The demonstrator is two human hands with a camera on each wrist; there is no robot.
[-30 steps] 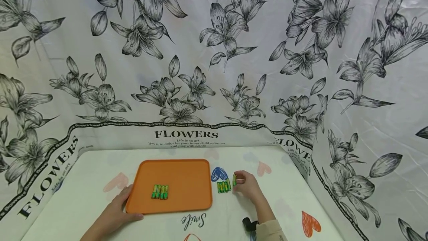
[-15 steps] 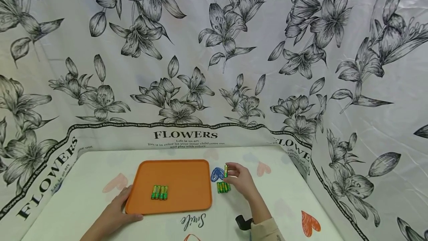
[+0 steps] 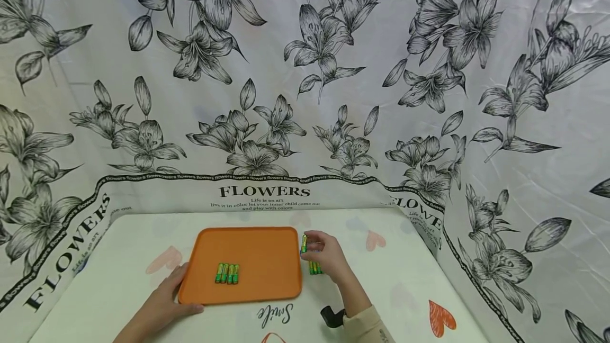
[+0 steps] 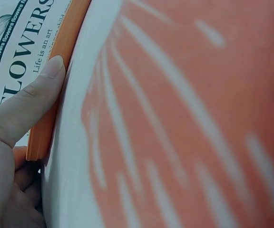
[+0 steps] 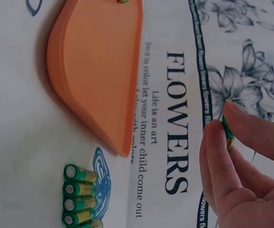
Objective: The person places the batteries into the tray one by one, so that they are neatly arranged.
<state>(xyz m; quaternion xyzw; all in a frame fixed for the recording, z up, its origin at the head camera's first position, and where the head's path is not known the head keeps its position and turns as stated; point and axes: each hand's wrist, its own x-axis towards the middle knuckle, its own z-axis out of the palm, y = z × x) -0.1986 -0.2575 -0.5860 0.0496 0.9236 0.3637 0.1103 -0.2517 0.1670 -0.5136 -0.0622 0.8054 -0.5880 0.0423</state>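
Near side, left: the near left corner of the orange tray [image 3: 262, 250] is clasped by the left hand [image 3: 162, 300], thumb along the near edge, fingers along the left side. Near side, right: a dark device [image 3: 332, 317] is seen by the right sleeve [image 3: 364, 327].

Middle: a row of batteries [image 3: 225, 273] is seated on the tray, left of its centre and towards the near edge, side by side. Right of the tray, apart from it, a loose row [image 5: 80, 189] lies on the cloth-covered counter [image 3: 405, 258], partly hidden behind the right hand [image 3: 329, 255]. Slightly farther, just beside the tray's right rim, one held battery [image 3: 304, 243] is pinched narrowly between the thumb and fingers of the right hand. Whether it is tilted cannot be told.

Far: a flower-printed curtain [image 3: 271, 68] is hung behind.

Step in hand, as judged: a battery is being carried by the rim. It is best kept high enough to clear the rim, lowered flat alongside the seated row, and released gently so that nothing is rolled. The tray should be kept steady.

Count: hands, two; tray, one; batteries on tray, four; held, one; loose, at least five, the last cut off in the right wrist view.
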